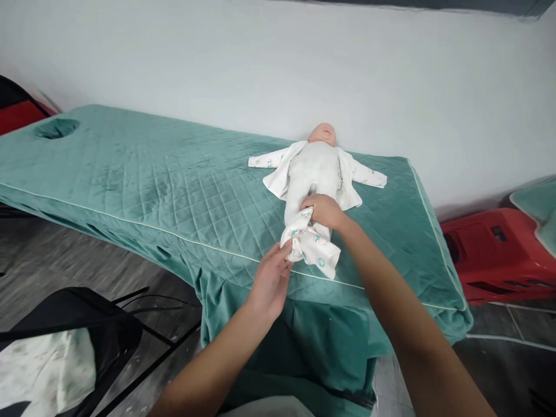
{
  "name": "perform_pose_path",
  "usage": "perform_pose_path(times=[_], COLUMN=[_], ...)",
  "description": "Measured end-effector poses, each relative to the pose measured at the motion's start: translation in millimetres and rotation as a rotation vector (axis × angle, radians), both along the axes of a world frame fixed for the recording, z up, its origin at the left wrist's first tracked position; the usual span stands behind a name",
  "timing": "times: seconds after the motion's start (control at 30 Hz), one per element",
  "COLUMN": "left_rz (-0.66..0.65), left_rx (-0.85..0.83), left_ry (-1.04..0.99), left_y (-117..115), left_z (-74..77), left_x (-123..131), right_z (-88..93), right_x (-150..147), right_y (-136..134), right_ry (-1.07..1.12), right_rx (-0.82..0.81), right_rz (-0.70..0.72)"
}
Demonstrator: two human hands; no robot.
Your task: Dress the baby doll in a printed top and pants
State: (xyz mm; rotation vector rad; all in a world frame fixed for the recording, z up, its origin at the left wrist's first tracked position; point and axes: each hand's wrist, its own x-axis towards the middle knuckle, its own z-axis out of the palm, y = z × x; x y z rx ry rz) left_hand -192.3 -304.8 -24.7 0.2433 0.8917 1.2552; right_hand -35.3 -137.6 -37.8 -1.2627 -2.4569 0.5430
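A baby doll with a white cloth body lies on its back, its head toward the wall. An open white printed jacket is on its arms, with both sleeves spread out sideways. White baby pants with a small print are bunched around the doll's lower legs. My right hand is closed on the upper edge of the pants, between the doll's legs. Lower and to the left, my left hand pinches the pants near one foot of the doll. The doll's feet are hidden by the cloth.
The doll lies on a massage bed with a green quilted cover, which has a face hole at its left end. A black folding chair holds printed cloth. A red plastic chair stands at the right.
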Motion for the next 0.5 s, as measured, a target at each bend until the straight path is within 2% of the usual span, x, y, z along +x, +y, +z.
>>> perform_pose_path(times=[0.17,0.5], left_rz=[0.046,0.066], left_rx=[0.005,0.05], left_ry=[0.036,0.325], left_y=[-4,5], left_z=[-13.3,-35.3], left_x=[-12,-32], right_z=[-2.6,-3.0], right_x=[2,4], right_y=[4,5], right_ry=[0.0,-0.061], right_rx=[0.003,-0.025], right_rz=[0.056,0.114])
